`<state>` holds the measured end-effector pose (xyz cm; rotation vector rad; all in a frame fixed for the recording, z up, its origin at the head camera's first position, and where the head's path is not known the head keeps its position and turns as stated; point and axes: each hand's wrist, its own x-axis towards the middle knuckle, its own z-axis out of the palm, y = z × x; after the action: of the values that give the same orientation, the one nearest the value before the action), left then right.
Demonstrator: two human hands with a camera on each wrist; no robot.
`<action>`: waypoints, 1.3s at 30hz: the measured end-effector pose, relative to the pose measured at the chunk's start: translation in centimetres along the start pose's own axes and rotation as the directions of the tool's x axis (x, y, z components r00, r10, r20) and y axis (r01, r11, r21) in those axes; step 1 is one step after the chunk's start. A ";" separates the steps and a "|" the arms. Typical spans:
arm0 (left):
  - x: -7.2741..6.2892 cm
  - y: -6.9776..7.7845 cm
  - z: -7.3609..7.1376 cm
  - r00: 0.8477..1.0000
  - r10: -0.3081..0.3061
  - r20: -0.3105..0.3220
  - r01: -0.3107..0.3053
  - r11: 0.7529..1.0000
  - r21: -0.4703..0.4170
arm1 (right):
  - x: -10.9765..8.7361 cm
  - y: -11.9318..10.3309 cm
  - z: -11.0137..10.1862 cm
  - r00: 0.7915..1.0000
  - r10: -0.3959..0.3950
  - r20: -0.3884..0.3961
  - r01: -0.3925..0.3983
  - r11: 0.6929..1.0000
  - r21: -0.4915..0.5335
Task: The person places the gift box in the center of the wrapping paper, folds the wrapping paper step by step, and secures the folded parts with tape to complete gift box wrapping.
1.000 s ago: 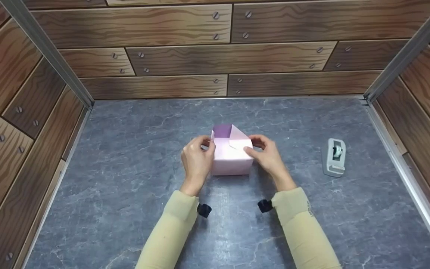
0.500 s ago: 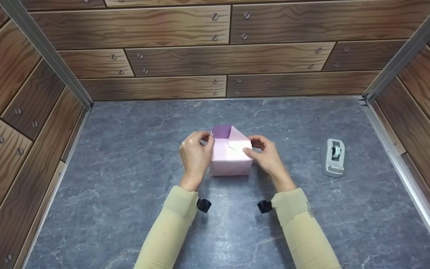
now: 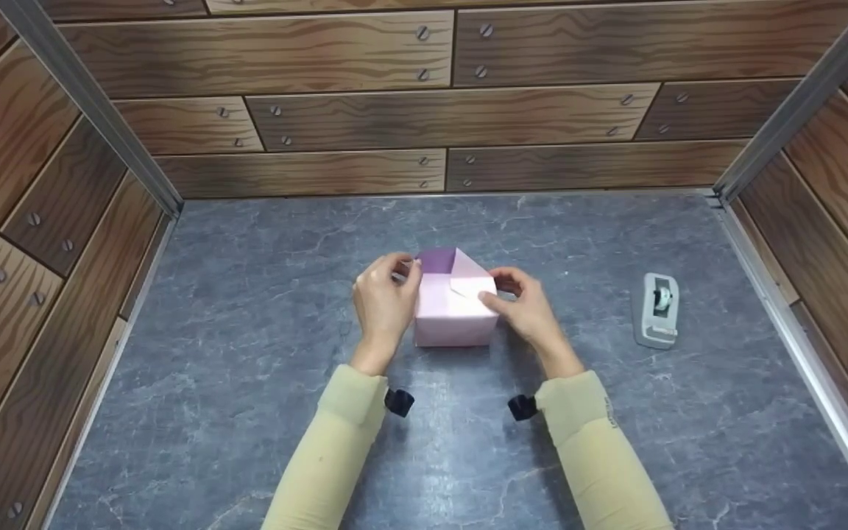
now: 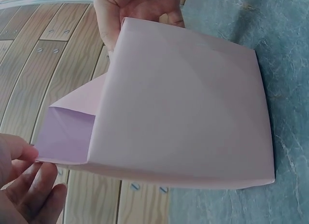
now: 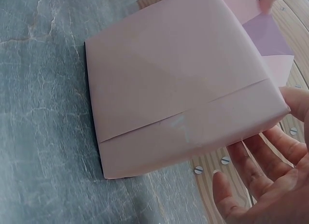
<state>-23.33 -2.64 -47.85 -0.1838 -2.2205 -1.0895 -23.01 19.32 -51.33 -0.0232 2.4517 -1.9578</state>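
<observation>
A boxy pink paper package (image 3: 456, 330) stands on the floor panel between my hands. Its far end is unfolded, and the darker purple inner side (image 4: 67, 134) of the paper shows there. One triangular paper flap (image 3: 470, 267) rises on the right, its lower part folded over the top. My left hand (image 3: 386, 298) pinches the paper's edge at the far left corner between thumb and fingers. On the right side, my right hand (image 3: 531, 309) grips the package, thumb on top and fingers against the side. A seam and a small shiny tape piece (image 5: 181, 125) show in the right wrist view.
A pale grey tape dispenser (image 3: 658, 311) stands to the right of my right hand, with a roll in it. Wood-patterned walls (image 3: 350, 118) close off the back and both sides. The work surface (image 3: 247, 309) is dark grey with a marbled look.
My left hand has slid slightly away from me along the package's left edge, up to the far corner of the paper. My right hand keeps its hold, almost unmoved.
</observation>
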 end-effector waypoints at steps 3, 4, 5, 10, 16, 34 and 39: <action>-0.5 -0.2 -0.2 1.000 -0.002 0.015 0.002 0.999 -0.037 | 0.0 0.1 0.0 1.000 -0.004 -0.005 0.004 1.000 0.001; -0.7 -0.2 -0.2 1.000 -0.002 0.024 0.003 0.999 -0.045 | 0.0 0.1 0.0 1.000 -0.005 -0.008 0.005 1.000 0.001; -1.0 -0.3 -0.3 0.999 -0.003 0.034 0.005 0.999 -0.053 | 0.0 0.1 0.0 1.000 -0.006 -0.010 0.006 1.000 0.004; -2.4 -0.9 -0.3 0.997 -0.018 0.080 0.022 0.999 -0.049 | 0.0 0.0 0.0 1.000 0.011 -0.016 -0.011 1.000 -0.016; -2.6 -1.2 0.1 0.995 0.063 0.083 -0.056 0.996 -0.075 | 0.1 -0.1 0.0 1.000 0.020 -0.014 -0.020 1.000 -0.012; -3.5 -1.5 1.1 0.913 0.295 0.280 -0.328 0.941 0.078 | 0.0 -0.3 0.1 1.000 0.005 -0.003 -0.005 1.000 -0.011; -3.9 -1.9 1.1 0.889 0.330 0.318 -0.372 0.925 0.080 | 0.2 0.0 0.2 1.000 0.011 -0.005 -0.011 1.000 -0.007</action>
<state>-21.55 -2.46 -51.94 -0.7059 -2.3919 -0.7410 -23.21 19.12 -51.39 -0.0041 2.4569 -1.9469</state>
